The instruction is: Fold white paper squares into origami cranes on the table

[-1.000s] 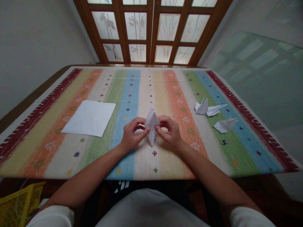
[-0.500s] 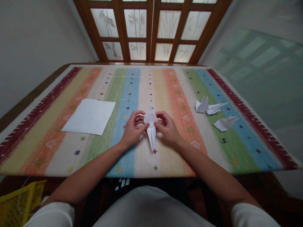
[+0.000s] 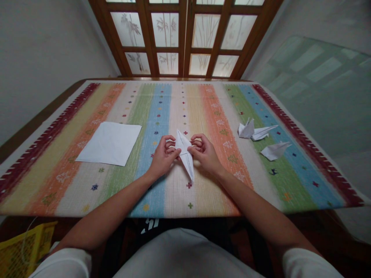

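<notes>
A narrow white folded paper, a long diamond with a crease across its middle, is held over the near middle of the table. My left hand pinches its left edge, thumb on top and fingers curled behind. On the opposite edge my right hand grips it the same way. One point of the paper leans away to the upper left, the other toward me and to the right. The fingertips behind the paper are partly hidden.
A stack or sheet of white square paper lies to the left. On the right rest three folded paper cranes, an upright one, one beside it and a nearer one. A striped tablecloth covers the table; a yellow basket stands below left.
The folded paper has turned between my fingers: it pointed nearly straight away and toward me, and now slants from upper left to lower right. Both hands stay in nearly the same place.
</notes>
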Available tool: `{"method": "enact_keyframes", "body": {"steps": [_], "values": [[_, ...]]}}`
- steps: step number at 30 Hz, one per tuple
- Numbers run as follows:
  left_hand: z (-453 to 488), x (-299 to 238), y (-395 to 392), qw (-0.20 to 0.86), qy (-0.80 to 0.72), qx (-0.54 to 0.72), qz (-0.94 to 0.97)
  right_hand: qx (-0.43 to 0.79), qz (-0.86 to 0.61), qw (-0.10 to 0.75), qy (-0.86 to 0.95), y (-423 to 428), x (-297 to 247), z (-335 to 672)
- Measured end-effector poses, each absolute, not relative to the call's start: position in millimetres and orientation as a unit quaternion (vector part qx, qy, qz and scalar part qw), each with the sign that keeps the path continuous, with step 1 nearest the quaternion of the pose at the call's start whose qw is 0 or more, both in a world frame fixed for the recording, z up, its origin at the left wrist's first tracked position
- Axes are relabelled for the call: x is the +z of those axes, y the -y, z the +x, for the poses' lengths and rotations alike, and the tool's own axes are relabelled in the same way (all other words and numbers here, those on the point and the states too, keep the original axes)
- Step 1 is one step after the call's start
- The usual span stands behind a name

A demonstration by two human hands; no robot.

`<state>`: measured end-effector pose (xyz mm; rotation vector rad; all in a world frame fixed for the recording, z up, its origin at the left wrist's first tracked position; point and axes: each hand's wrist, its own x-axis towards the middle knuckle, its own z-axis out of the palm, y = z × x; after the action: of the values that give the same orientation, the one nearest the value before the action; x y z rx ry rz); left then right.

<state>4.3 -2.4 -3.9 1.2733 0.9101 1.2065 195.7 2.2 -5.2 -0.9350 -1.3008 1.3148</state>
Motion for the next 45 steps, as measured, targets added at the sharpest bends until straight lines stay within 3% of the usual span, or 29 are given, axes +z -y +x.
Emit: {"method": "enact_keyframes", "body": {"steps": [29, 45], "values": [[1.3, -6.3, -1.0, 0.542, -0.415, 0.515, 0.518, 0.542, -0.389, 0.491, 0.56, -3.6, -8.8, 197.6], [-0.5, -9.4, -0.6, 0.49, -0.434, 0.481, 0.584, 0.598, -0.384, 0.495, 0.5, 0.7, 0.3, 194.5]]}}
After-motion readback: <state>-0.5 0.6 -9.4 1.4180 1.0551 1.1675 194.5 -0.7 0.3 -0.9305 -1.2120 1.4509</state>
